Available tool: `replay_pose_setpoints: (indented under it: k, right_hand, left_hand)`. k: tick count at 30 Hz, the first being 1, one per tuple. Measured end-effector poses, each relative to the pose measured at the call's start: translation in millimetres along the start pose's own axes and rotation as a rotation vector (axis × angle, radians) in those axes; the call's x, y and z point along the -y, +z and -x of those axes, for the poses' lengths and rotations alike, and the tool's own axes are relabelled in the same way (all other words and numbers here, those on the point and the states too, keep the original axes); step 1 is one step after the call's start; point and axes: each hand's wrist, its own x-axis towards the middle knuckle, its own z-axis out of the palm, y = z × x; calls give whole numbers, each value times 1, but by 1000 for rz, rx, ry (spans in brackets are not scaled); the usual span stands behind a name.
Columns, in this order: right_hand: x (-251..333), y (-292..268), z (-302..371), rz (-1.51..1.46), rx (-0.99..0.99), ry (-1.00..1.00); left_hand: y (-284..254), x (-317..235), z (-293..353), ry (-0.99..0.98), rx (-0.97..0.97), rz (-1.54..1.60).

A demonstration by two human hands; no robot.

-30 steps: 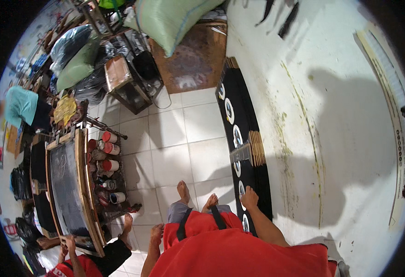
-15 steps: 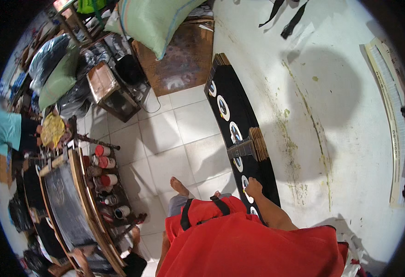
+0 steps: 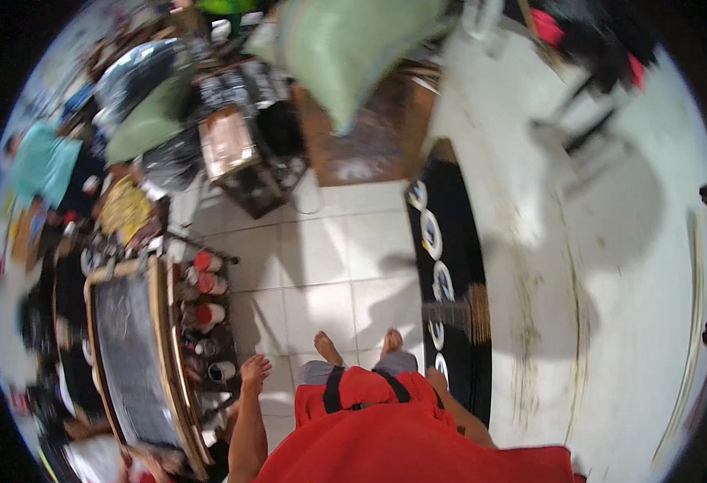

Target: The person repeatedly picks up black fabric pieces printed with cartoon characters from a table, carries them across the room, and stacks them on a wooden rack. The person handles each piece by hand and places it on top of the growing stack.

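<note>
My left hand is raised over the tiled floor with its fingers apart and nothing in it. Nearest to it is a low shelf of jars with red and white lids. At my right side, my right hand lies at the near edge of a long black board; its fingers are smeared and partly hidden by my red clothing. White round prints with coloured pictures run down the board's left side. Across the board stands a wooden-edged frame or stack of frames, blurred by motion.
To the left is a screen-printing frame on a bench, with another person's hand at its near end. A person in a teal shirt stands farther left. Ahead are a metal box, a brown panel and a green sack.
My left hand has come into view beside the jars. My right hand has drawn back along the board toward my body. The view has swung, shifting the scene rightward and down.
</note>
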Motion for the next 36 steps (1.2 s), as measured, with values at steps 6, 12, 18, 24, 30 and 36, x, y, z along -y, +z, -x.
replay_pose_setpoints:
  k: [6,12,18,24,30,36]
  right_hand:
    - [-11,-85,-75,-77,25,-153]
    - [25,-182,-159,-37,-136,-278]
    - [99,-204,-220,-1,-8,-395]
    - [155,-140,-225,-153,85,-454]
    - [185,-111,-169,111,135,-453]
    - [240,-99,-132,-210,-171,-316]
  left_hand:
    - [82,85,36,-114,-61,13]
    - [134,145,112,26,-156,-551]
    - [128,166,116,-347,-390,374]
    - [87,117,66,-161,-394,423]
    - [52,67,-9,-190,-209,303]
    - [25,-32,-76,-286,110,-351]
